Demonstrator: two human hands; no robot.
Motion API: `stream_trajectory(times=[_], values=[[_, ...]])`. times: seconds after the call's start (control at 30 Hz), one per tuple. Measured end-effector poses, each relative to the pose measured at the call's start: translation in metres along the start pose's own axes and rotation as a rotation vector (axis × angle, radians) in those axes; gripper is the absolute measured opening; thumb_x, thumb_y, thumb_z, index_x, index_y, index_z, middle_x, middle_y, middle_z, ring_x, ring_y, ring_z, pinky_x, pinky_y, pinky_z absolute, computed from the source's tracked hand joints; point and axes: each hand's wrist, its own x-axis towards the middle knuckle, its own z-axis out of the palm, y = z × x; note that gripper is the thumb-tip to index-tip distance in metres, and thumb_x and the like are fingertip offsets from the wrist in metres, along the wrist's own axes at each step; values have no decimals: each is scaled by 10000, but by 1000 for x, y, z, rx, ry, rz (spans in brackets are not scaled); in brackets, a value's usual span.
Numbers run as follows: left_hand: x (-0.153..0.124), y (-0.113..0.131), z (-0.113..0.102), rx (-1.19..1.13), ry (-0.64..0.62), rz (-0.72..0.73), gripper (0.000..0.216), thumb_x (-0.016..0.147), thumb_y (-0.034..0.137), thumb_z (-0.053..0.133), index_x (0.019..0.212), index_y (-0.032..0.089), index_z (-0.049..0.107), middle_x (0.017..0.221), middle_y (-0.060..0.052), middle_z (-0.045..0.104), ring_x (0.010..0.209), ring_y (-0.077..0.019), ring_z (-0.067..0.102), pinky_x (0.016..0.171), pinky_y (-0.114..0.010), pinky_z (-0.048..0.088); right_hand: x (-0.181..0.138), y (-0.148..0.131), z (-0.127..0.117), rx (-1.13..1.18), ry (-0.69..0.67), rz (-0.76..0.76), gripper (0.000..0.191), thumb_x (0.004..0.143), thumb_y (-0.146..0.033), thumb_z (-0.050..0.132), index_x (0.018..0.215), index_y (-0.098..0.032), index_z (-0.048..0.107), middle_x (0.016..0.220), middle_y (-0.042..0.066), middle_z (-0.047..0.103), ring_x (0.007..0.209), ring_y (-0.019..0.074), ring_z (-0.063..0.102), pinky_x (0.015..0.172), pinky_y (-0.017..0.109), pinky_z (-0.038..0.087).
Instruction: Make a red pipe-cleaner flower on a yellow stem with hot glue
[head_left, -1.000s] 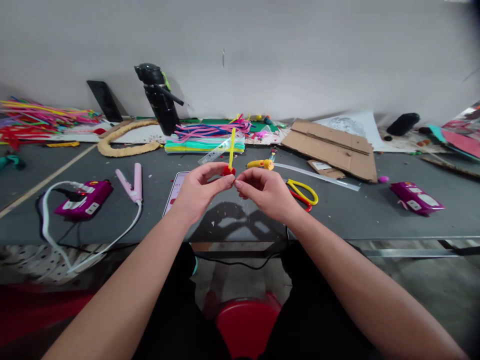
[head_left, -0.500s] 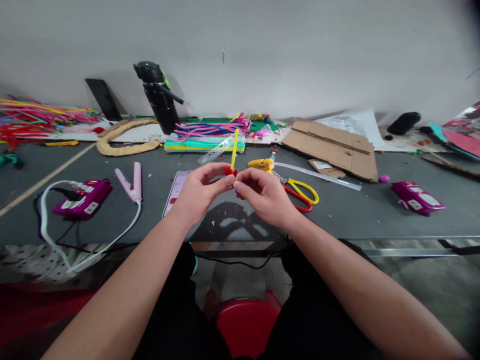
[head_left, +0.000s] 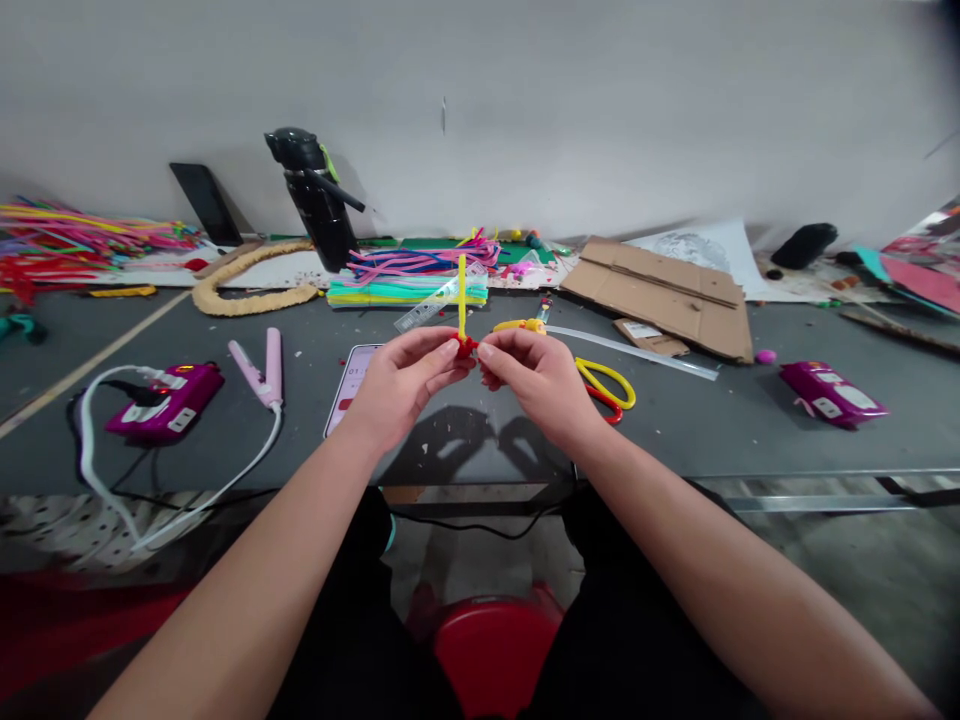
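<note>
Between my hands, above the grey table (head_left: 697, 430), is a small red fuzzy piece (head_left: 466, 347) with a yellow pipe cleaner (head_left: 462, 296) standing upright from it. My left hand (head_left: 409, 380) pinches the red piece from the left with thumb and fingers. From the right, the thumb and forefinger of my right hand (head_left: 532, 375) are closed on the red piece's edge. Fingers cover part of it. Behind my right hand lie a yellow glue gun (head_left: 525, 326), partly hidden, and scissors (head_left: 611, 385) with yellow and red handles. A phone (head_left: 345, 395) lies beside my left hand.
Purple power strips (head_left: 172, 405) sit left and right. A pink hair straightener (head_left: 262, 370) with a white cord lies at left. Bundled pipe cleaners (head_left: 412, 285), a black bottle (head_left: 319, 205), cardboard (head_left: 660, 295) and a clear ruler strip (head_left: 637, 352) line the back.
My right fingers have drawn slightly right, off my left fingertips, showing more of the red piece. The yellow pipe cleaner has tipped from a slight lean to nearly vertical.
</note>
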Motion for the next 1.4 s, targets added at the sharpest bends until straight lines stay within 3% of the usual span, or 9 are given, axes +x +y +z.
stream_trajectory(times=[0.43, 1.1, 1.4], values=[[-1, -5, -2, 66, -51, 71, 216, 761, 243, 852, 964, 203, 788, 1017, -47, 768, 955, -182, 725, 934, -366, 606, -1, -1, 2, 19, 31, 22, 327, 771, -443, 825, 867, -147, 723, 735, 19, 702, 633, 114, 618, 619, 258, 526], [-3, -2, -3, 133, -51, 73, 269, 754, 287, 854, 993, 192, 777, 1072, -72, 760, 1017, -209, 720, 997, -390, 577, 0, -1, 1, -86, 3, 60, 393, 764, -537, 808, 805, -157, 714, 688, 9, 667, 605, 113, 591, 598, 262, 515], [-3, -2, -4, 133, -48, 78, 255, 752, 285, 855, 982, 203, 779, 1052, -57, 755, 1026, -205, 713, 1012, -402, 572, 1, -1, -1, -48, -12, 46, 341, 790, -480, 806, 803, -157, 697, 680, -4, 658, 605, 106, 594, 596, 244, 495]])
